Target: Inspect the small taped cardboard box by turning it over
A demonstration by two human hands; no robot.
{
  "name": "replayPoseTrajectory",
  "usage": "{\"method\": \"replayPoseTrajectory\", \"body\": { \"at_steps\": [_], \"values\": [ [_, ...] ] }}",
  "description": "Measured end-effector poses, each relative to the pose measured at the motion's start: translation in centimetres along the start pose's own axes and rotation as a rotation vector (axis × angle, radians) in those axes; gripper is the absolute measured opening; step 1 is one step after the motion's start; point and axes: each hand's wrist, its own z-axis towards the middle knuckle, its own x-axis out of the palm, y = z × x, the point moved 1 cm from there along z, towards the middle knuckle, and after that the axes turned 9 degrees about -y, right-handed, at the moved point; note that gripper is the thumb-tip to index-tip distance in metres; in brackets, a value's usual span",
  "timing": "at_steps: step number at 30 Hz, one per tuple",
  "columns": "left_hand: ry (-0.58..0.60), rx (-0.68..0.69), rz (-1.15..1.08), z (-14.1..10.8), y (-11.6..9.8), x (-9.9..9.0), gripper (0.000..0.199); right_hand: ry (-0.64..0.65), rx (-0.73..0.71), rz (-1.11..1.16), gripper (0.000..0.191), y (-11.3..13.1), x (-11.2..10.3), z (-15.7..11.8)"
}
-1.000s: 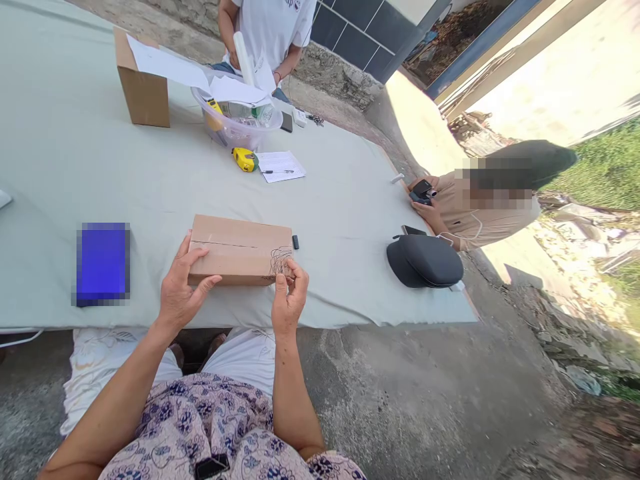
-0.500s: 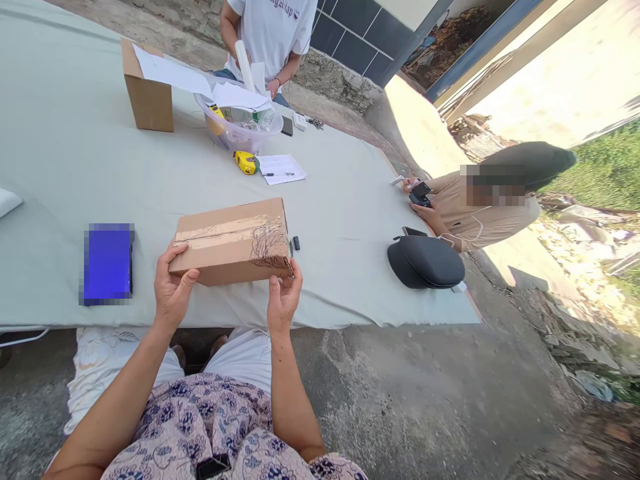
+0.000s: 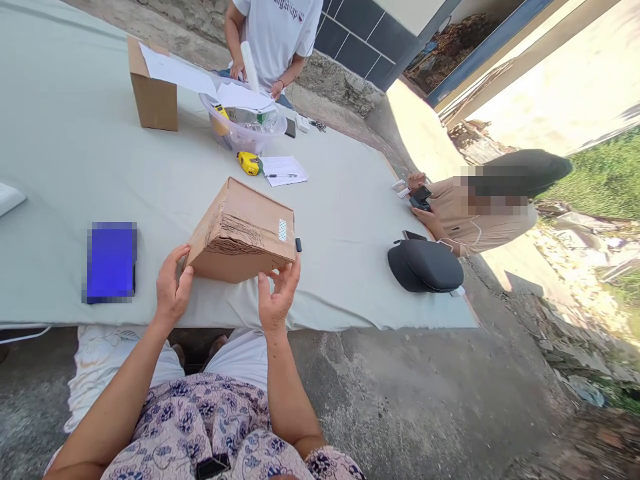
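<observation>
A brown cardboard box [image 3: 240,230] is tilted between my two hands above the near edge of the cloth-covered table. Dark scribbled lines mark one of its edges, and a small patterned label shows on the face toward the right. My left hand [image 3: 173,283] grips the box's left corner, with the thumb apart from the fingers. At the lower right corner, my right hand [image 3: 279,290] holds it with thumb and fingers. A small black object [image 3: 299,245] lies just right of the box. The blurred blue item [image 3: 111,262] rests left of my left hand.
Farther back on the table [image 3: 345,200] are another cardboard box [image 3: 157,103], a plastic basin [image 3: 240,137], a yellow tape measure [image 3: 249,163] and paper with a pen [image 3: 285,171]. A black case [image 3: 426,265] sits right. Two people are at the far and right edges.
The box has been turned in my hands, so its labelled face now shows and its taped face has swung away. My right hand has shifted slightly left.
</observation>
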Motion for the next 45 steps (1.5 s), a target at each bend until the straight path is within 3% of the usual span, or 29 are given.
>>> {"method": "replayPoseTrajectory", "body": {
  "at_steps": [4, 6, 9, 12, 17, 20, 31, 35, 39, 45],
  "values": [
    [-0.003, -0.040, 0.110, -0.3, 0.7, 0.2, 0.045, 0.250, 0.203, -0.021, 0.050, -2.5, 1.2, -1.5],
    [0.020, -0.062, 0.129, -0.4, 0.9, 0.3, 0.045, 0.342, 0.219, -0.071, 0.045, -3.1, 1.4, -2.1],
    [0.052, -0.072, 0.141, -0.5, 0.9, 0.2, 0.046, 0.361, 0.175, -0.131, 0.047, -3.4, 1.3, -2.6],
    [0.080, -0.045, 0.162, -0.5, 0.7, 0.1, 0.047, 0.323, 0.174, -0.146, 0.048, -3.6, 0.9, -2.6],
    [0.180, 0.139, 0.183, -0.6, 0.7, 0.5, 0.043, 0.166, 0.195, -0.129, 0.041, -4.5, -0.3, -2.2],
    [0.229, 0.196, 0.206, -0.6, 0.9, 0.5, 0.042, 0.144, 0.194, -0.156, 0.039, -4.9, -0.8, -2.4],
    [0.245, 0.020, 0.225, -0.6, 1.3, -0.7, 0.047, 0.172, 0.158, -0.195, 0.037, -3.6, -0.3, -4.5],
    [0.243, 0.031, 0.186, -0.8, 1.2, -0.7, 0.046, 0.110, 0.222, -0.139, 0.042, -3.3, -0.8, -3.8],
    [0.323, 0.023, 0.097, -1.0, 1.3, -0.8, 0.049, -0.027, 0.191, -0.106, 0.045, -2.3, -1.6, -2.5],
    [0.482, 0.244, 0.124, -0.6, 0.6, -0.4, 0.043, -0.152, 0.028, -0.092, 0.030, 0.6, -2.7, 0.4]
  ]
}}
